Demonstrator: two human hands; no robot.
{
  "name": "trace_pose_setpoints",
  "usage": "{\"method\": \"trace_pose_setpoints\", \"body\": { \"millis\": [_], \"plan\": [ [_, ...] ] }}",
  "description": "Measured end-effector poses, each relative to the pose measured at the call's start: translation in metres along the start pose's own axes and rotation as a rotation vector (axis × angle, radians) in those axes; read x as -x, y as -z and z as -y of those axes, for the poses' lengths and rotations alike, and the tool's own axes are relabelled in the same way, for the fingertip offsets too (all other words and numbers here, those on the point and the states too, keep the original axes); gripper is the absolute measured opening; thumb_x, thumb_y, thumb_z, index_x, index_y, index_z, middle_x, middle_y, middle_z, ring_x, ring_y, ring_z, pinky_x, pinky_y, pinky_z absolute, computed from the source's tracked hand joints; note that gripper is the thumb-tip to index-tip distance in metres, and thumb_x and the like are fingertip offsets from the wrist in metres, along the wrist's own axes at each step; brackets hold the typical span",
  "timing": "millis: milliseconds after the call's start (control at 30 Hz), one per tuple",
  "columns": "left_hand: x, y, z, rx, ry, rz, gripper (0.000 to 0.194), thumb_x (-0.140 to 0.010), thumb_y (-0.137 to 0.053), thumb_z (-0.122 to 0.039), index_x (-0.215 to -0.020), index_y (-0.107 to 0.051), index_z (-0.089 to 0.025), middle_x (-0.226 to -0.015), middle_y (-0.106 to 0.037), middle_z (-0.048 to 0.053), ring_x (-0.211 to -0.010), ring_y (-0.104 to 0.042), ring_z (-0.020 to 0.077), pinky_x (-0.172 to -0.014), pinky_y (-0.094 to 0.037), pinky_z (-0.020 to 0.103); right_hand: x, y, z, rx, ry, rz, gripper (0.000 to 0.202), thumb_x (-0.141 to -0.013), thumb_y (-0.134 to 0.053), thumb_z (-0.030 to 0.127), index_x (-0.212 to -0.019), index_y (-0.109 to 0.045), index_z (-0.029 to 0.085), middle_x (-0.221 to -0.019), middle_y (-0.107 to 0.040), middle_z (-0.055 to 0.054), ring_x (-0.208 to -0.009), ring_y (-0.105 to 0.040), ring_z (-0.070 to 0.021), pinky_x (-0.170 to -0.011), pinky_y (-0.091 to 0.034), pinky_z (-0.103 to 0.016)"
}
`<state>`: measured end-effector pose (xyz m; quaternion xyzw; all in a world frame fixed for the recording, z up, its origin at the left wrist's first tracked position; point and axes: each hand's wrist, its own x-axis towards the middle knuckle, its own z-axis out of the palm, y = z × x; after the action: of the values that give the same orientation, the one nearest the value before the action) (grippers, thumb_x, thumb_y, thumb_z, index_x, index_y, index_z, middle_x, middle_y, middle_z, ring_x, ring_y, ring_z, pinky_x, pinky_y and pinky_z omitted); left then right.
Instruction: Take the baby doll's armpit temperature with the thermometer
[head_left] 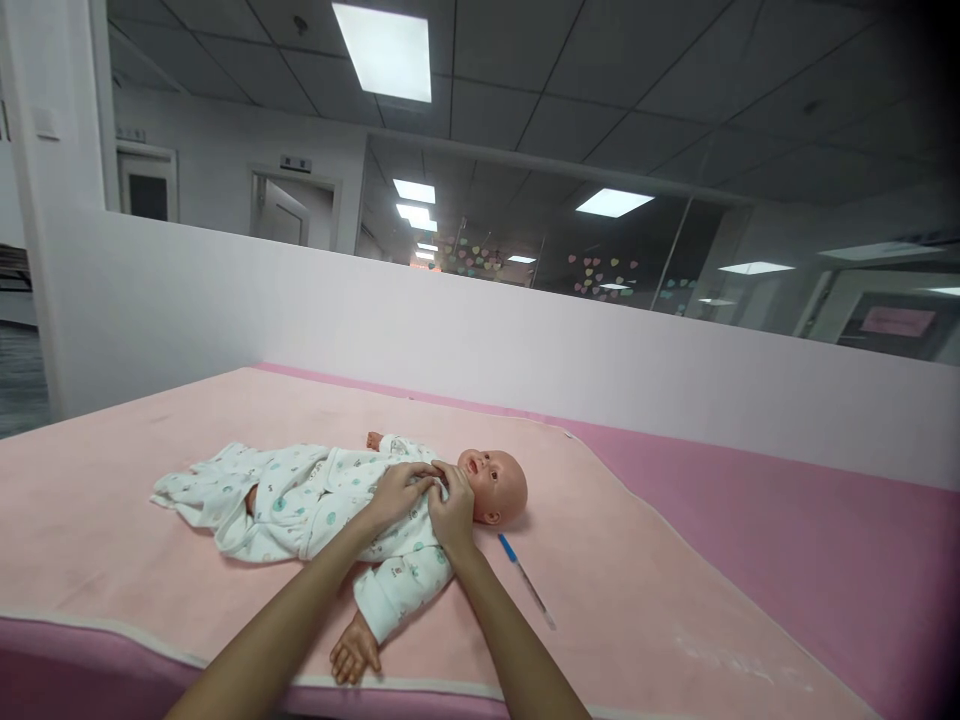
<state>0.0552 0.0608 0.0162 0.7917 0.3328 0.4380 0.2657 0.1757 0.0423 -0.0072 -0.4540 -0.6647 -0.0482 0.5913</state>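
Note:
A baby doll (504,488) lies on its back, head to the right, dressed in a white patterned romper (341,492). Both my hands meet at the romper's neckline, just below the doll's chin. My left hand (403,492) rests on the upper chest with its fingers bent and pinching the cloth. Beside it, my right hand (453,506) has its fingers curled closed on the collar edge. The exact bit of cloth between the fingertips is partly hidden. One doll hand (355,650) sticks out of the near sleeve.
A pen with a blue cap (520,580) lies right of the doll, close to my right forearm. The pink mat (675,590) covers a darker pink padded surface (810,520). A low white wall (525,340) with glass above borders the far side.

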Motion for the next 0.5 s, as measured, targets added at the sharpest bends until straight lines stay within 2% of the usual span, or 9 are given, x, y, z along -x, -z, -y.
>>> {"method": "trace_pose_setpoints", "body": {
  "millis": [133, 400, 500],
  "plan": [
    [-0.0013, 0.0045, 0.0014, -0.007, 0.001, 0.061, 0.033, -0.075, -0.046, -0.019, -0.103, -0.064, -0.019, -0.104, -0.066, 0.003, -0.096, -0.058, 0.0178, -0.087, -0.042, 0.027, -0.0001, -0.0002, -0.0005, -0.021, -0.007, -0.015, 0.032, -0.066, -0.04, 0.006, -0.089, -0.059, 0.016, -0.086, -0.061, -0.006, -0.082, -0.056, -0.0184, -0.076, -0.046, -0.031],
    [0.0028, 0.0001, -0.0011, -0.258, -0.054, -0.008, 0.03, -0.078, -0.045, -0.021, -0.102, -0.063, -0.021, -0.097, -0.065, 0.003, -0.093, -0.056, 0.0182, -0.086, -0.04, 0.031, 0.0006, -0.0052, -0.0058, -0.049, -0.012, -0.107, 0.027, -0.065, -0.038, 0.004, -0.08, -0.056, 0.017, -0.09, -0.06, -0.007, -0.083, -0.056, -0.0172, -0.073, -0.047, -0.029],
    [0.0035, 0.0003, -0.0027, -0.363, -0.084, 0.013, 0.028, -0.081, -0.043, -0.022, -0.099, -0.064, -0.022, -0.097, -0.063, 0.004, -0.095, -0.053, 0.019, -0.086, -0.039, 0.032, 0.0007, -0.0059, -0.0064, -0.049, -0.029, -0.142, 0.023, -0.066, -0.04, 0.005, -0.078, -0.055, 0.017, -0.093, -0.059, -0.008, -0.084, -0.056, -0.0177, -0.073, -0.047, -0.03]
  ]
}}
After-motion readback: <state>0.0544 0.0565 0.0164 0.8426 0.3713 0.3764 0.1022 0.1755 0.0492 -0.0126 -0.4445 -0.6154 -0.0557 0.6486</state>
